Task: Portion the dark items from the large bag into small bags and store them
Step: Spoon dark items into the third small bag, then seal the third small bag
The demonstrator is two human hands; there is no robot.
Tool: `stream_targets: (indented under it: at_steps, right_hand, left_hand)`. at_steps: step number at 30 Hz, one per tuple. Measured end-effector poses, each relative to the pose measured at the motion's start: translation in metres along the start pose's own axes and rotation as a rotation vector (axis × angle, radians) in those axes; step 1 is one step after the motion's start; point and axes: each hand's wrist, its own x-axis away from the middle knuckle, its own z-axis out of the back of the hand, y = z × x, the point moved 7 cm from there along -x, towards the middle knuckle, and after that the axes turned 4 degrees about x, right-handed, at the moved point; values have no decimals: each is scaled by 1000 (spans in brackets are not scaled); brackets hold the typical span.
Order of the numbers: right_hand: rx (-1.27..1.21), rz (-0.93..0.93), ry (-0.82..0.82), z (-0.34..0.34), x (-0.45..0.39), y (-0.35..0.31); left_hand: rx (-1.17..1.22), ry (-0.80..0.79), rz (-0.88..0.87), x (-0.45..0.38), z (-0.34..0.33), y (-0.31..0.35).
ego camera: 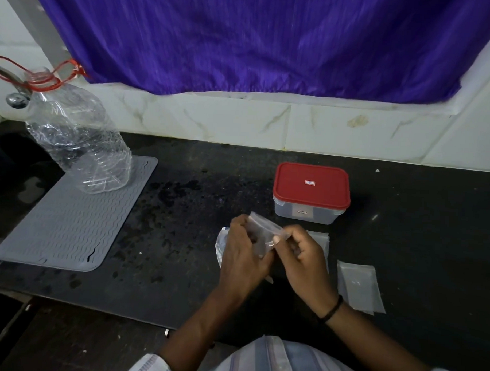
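Both hands hold one small clear zip bag (264, 230) just above the black counter. My left hand (242, 254) grips its left side and my right hand (302, 259) pinches its right edge with thumb and fingers. Something dark shows faintly inside the bag. Under my left hand lies the larger clear bag (219, 245), mostly hidden. A small stack of empty clear bags (359, 286) lies flat to the right. More flat bags (321, 239) peek out behind my right hand. A clear box with a shut red lid (311, 187) stands just beyond the hands.
A grey ribbed mat (70, 221) lies at the left with a crumpled clear plastic bottle (81, 140) standing on it. The black counter (182, 211) carries scattered wet spots. Behind it are white wall tiles and a purple curtain (257, 41). The counter's front edge runs below my forearms.
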Motion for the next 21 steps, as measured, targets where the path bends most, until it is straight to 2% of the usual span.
stream_targets:
  at_steps: [2,6,9,11,13,19,21]
  right_hand:
    - [-146,-61,46,6,3,2]
    - [-276,-140,328,21,6,14]
    - [-212,-150,458,33,2,30]
    - [-128,-155,458,40,0,41]
    - [-84,-145,440,41,1,45]
    - [-97,-130,366,35,5,52]
    - [-107,-122,382,40,5,53]
  left_hand:
    - [8,-56,2,4,-10,1]
    - [31,-164,16,15,-33,7]
    - [131,-304,-27,18,-46,7]
    - [353,-359,-4,18,-50,8]
    - [525,-332,58,15,-51,13]
    - [599,-127,334,-5,-68,9]
    - [577,-88,297,-8,-68,12]
